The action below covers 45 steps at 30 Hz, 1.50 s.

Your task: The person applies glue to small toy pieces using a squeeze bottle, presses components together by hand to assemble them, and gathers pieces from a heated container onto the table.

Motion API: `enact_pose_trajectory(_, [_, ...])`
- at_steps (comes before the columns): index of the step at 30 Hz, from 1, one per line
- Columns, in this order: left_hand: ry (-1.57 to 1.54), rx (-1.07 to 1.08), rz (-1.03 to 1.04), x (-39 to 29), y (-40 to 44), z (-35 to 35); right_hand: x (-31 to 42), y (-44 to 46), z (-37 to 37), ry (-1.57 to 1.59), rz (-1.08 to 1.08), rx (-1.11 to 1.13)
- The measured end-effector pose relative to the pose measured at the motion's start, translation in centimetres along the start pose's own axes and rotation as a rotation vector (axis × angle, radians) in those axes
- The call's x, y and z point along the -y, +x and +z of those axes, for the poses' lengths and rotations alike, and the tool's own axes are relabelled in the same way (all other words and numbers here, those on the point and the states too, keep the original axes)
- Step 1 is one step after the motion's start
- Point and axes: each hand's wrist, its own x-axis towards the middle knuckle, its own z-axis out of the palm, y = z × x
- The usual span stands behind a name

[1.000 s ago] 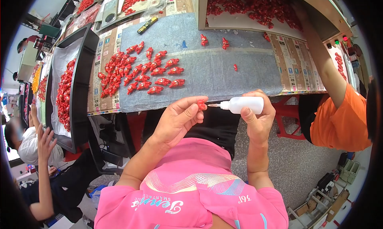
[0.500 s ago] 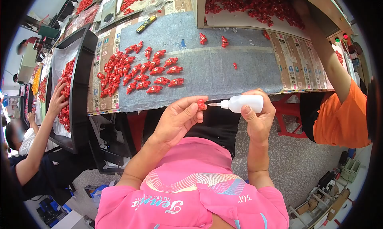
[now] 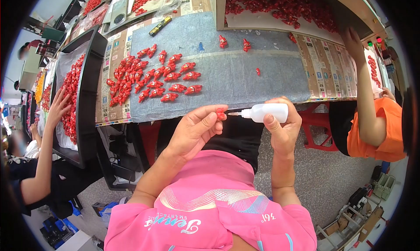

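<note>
Near the table's front edge, my left hand (image 3: 195, 130) is closed, pinching a small red piece (image 3: 221, 114) between thumb and fingers. My right hand (image 3: 283, 130) wraps round a white squeeze bottle (image 3: 269, 113), held on its side. The bottle's thin nozzle points left and its tip is at or very close to the red piece; contact is too small to tell. Beyond my hands, on the blue-grey mat (image 3: 232, 85), several red figures (image 3: 173, 78) lie in rows and a heap at the left. A smaller red part (image 3: 258, 71) lies alone at the right.
A black tray (image 3: 89, 93) of red pieces stands left, with a co-worker's hand (image 3: 58, 106) over it. At the back right is an open box (image 3: 222, 15) of red pieces; another person's arm (image 3: 361, 58) reaches there. A yellow-black tube (image 3: 160, 26) lies at the mat's back.
My hands have barely moved. At the left, the co-worker's hand came down to the black tray and its fingers are now more spread. The right-hand person's arm has drawn back from the box.
</note>
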Motion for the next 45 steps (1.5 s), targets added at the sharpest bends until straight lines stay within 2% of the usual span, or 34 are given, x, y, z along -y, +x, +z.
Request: enact_pose_trajectory(45, [-0.012,0.022,0.002,0.41,0.06,0.05,0.40,-0.56,-0.03,-0.039,-0.026,-0.005])
